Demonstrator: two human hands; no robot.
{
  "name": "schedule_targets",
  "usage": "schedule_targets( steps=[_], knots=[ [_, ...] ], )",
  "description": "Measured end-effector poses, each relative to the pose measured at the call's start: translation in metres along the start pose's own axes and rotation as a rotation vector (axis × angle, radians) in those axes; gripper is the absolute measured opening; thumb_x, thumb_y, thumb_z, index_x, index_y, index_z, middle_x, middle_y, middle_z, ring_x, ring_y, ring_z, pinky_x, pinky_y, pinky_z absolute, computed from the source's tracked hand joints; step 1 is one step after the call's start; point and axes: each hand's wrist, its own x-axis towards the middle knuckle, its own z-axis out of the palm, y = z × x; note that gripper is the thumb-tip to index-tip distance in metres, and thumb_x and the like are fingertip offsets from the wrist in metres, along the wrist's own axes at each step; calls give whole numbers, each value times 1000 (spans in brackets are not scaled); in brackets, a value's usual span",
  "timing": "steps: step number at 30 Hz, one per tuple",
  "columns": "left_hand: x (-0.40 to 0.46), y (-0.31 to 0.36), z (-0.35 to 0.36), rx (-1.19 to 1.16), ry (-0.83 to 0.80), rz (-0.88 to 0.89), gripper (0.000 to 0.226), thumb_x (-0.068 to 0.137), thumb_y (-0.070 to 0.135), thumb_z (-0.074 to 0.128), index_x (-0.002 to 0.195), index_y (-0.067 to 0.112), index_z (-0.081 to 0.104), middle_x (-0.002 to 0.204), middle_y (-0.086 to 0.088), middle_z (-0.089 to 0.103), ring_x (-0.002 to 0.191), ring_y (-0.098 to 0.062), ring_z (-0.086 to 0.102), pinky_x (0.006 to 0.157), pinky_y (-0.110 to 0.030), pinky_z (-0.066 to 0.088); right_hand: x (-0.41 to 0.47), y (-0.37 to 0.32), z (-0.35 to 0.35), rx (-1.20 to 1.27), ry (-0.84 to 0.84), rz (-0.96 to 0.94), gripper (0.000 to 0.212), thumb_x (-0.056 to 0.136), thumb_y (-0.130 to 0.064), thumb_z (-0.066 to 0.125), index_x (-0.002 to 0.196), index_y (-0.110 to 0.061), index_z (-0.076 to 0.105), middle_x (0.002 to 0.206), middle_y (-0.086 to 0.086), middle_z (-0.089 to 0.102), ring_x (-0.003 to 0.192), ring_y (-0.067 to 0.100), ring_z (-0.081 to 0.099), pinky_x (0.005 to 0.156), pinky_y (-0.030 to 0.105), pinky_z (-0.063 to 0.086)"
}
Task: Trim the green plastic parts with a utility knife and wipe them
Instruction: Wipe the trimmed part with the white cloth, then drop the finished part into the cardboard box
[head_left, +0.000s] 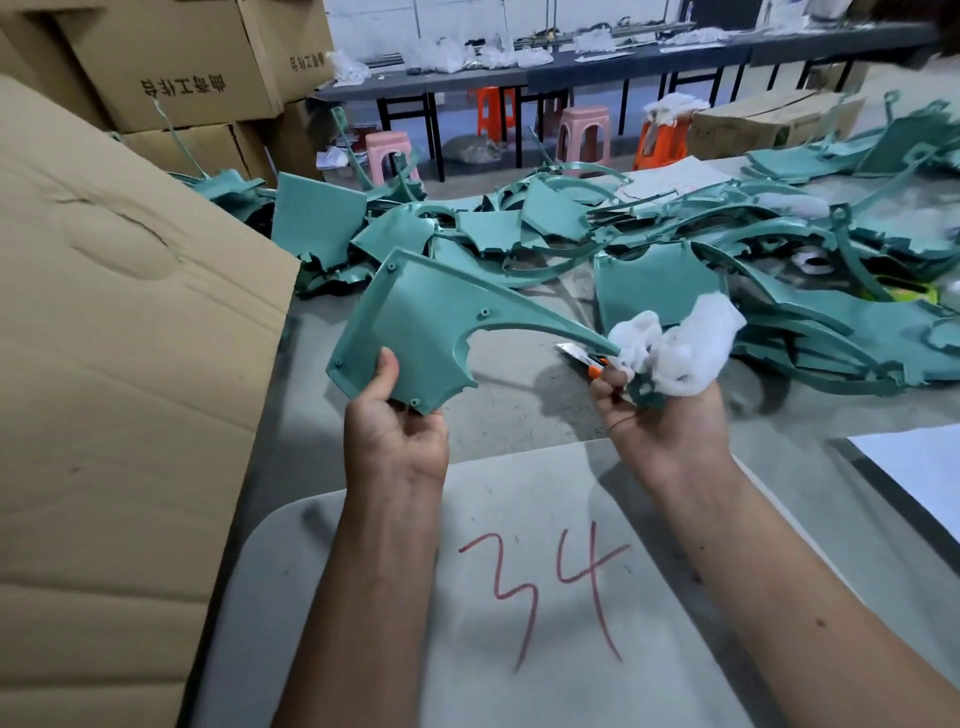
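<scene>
Above the grey desk (519, 415), green plastic part (415, 322) held up in both hands, long axis running left to right, thin curved arm pointing right, broad panel end at left. Left hand (395, 426) grasps the panel's lower edge, thumb on its face. Right hand (660, 415) clenched round the arm's tip together with a white cloth (680, 348) and a utility knife (584, 357), blade pointing left. Pile of green parts (675, 249) behind on desk. Cardboard boxes (130, 312) at left; red "34" on a grey sheet (545, 597). Stools (582, 132) and a long table (571, 73) at back.
</scene>
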Motion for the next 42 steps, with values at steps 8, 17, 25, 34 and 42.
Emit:
schedule_targets(
  steps=[8, 17, 25, 34, 42],
  knots=[
    [8, 8, -6, -142, 0, 5, 10, 98, 9, 61, 103, 5, 70, 96, -9, 78, 87, -16, 74, 92, -30, 58, -1, -11, 4, -301, 131, -260, 12, 100, -9, 50, 91, -16, 51, 87, 16, 52, 67, 24, 50, 66, 31, 45],
    [-21, -41, -3, 167, -103, -200, 36, 91, 13, 66, 127, 7, 68, 121, -17, 72, 109, -33, 70, 94, -48, 58, -33, 42, 12, -392, -266, -3, 14, 93, -20, 73, 102, -11, 67, 85, 5, 73, 80, 19, 72, 69, 30, 59],
    [-31, -34, 35, 344, 15, 230, 35, 79, -4, 82, 109, 11, 72, 102, -6, 78, 91, -26, 77, 66, -37, 63, -18, 19, 8, -1067, -76, -367, 30, 94, -40, 67, 72, -22, 58, 63, -9, 56, 61, 8, 52, 53, 18, 42],
    [-38, 16, 85, 285, 88, 158, 22, 89, 1, 74, 95, 16, 60, 109, -9, 72, 83, -20, 70, 52, -28, 61, -17, -15, -2, -1499, -887, 87, 79, 61, -96, 62, 112, -37, 71, 130, -26, 58, 124, 1, 55, 102, 27, 48],
    [-65, 71, 108, 301, 1, 67, 28, 96, -3, 45, 123, -2, 53, 114, -31, 65, 91, -40, 69, 56, -41, 62, -12, -15, 37, -998, -81, -560, 49, 105, -54, 47, 88, -16, 72, 78, 0, 73, 70, 16, 65, 61, 33, 48]
  ],
)
